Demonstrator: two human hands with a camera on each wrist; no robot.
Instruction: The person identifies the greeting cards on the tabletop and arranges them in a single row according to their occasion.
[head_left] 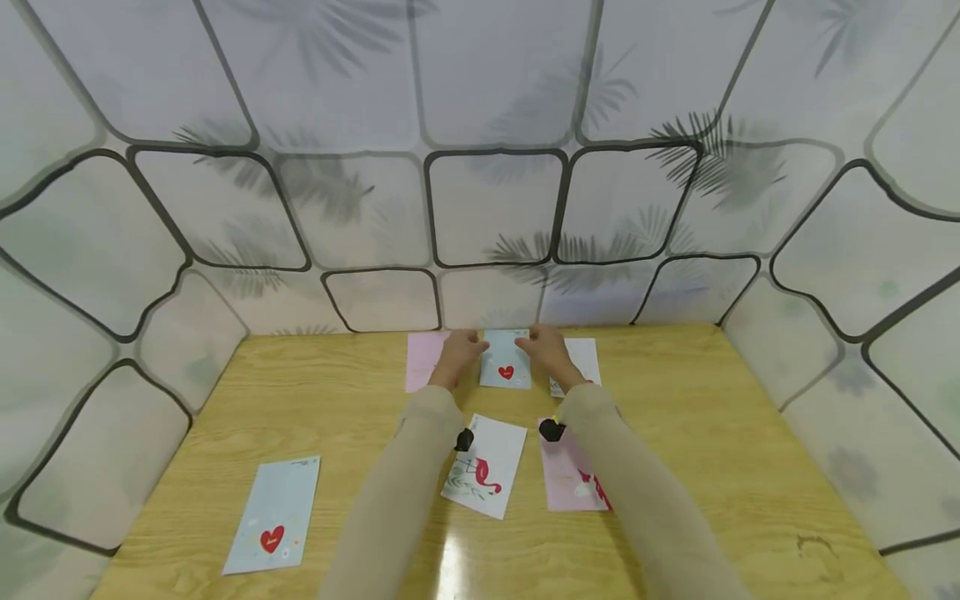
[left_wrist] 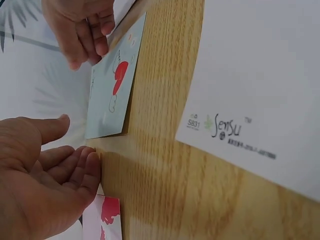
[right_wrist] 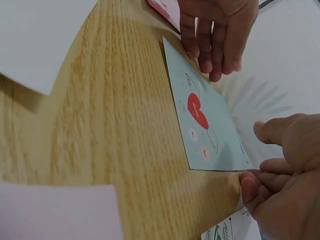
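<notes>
A light blue card with a red winged heart lies at the back edge of the table, between my two hands. My left hand is beside its left edge, fingers loosely bent and thumb apart from them. On the other side, my right hand has its fingertips close to the card's right edge, thumb raised. In the right wrist view the right fingertips seem to meet a corner of the card; firm contact is hard to tell. A pink card and a white card flank it, partly hidden by the hands.
Nearer me lie a white flamingo card and a pink card, the latter partly under my right forearm. A second light blue heart card lies at the front left. The wooden table meets a patterned fabric wall behind.
</notes>
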